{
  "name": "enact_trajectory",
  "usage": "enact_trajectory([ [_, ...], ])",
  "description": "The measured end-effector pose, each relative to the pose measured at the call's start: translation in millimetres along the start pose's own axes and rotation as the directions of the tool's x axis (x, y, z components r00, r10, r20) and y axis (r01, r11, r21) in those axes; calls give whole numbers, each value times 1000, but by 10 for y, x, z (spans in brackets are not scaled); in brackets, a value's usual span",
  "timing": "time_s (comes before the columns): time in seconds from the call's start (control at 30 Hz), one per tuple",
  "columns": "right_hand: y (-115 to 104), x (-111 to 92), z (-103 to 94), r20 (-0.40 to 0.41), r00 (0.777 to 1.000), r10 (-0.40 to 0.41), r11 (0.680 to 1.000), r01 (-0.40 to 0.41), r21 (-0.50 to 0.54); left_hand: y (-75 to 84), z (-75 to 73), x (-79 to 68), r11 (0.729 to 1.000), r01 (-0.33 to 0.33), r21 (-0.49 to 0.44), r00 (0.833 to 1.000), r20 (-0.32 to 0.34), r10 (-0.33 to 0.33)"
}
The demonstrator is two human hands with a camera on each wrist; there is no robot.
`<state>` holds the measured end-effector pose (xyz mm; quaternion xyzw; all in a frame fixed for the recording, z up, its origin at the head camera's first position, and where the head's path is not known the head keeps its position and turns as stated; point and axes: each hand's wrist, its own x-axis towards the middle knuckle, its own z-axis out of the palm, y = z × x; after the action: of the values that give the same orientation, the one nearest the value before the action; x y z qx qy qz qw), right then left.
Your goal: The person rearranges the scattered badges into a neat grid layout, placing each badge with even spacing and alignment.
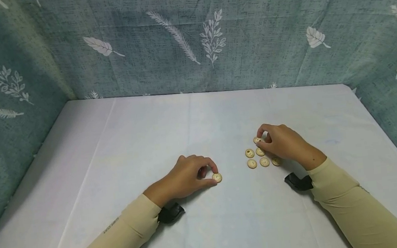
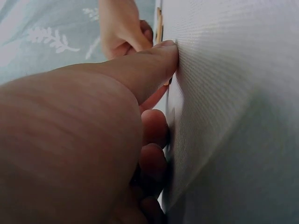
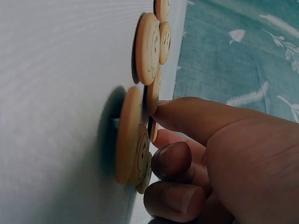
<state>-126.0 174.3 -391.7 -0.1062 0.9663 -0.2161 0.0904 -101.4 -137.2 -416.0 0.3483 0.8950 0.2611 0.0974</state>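
In the head view, my left hand pinches one round wooden button between thumb and index finger at the table surface. Farther right, my right hand has its thumb and index finger on another wooden button at the back of a small group. Beside and below that hand lie several more buttons, flat in rough rows. One button is partly covered by the right hand. Up close in the right wrist view, the buttons show thin drawn lines and dark dots. The left wrist view mostly hides the left hand's button behind the thumb.
A white cloth covers the table. Green curtains with white leaf prints hang behind it and along both sides. A dark device is strapped at the left wrist, another at the right.
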Motion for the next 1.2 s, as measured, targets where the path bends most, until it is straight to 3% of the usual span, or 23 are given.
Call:
enact_trajectory([
  [0.77, 34, -27, -26, -26, 1000, -11, 1000, 12, 17, 55, -20, 25, 1000, 11, 7, 1000, 3, -11],
  [1.2, 50, -23, 9, -21, 999, -28, 999, 28, 34, 61, -98, 71, 991, 44, -123, 999, 30, -41],
])
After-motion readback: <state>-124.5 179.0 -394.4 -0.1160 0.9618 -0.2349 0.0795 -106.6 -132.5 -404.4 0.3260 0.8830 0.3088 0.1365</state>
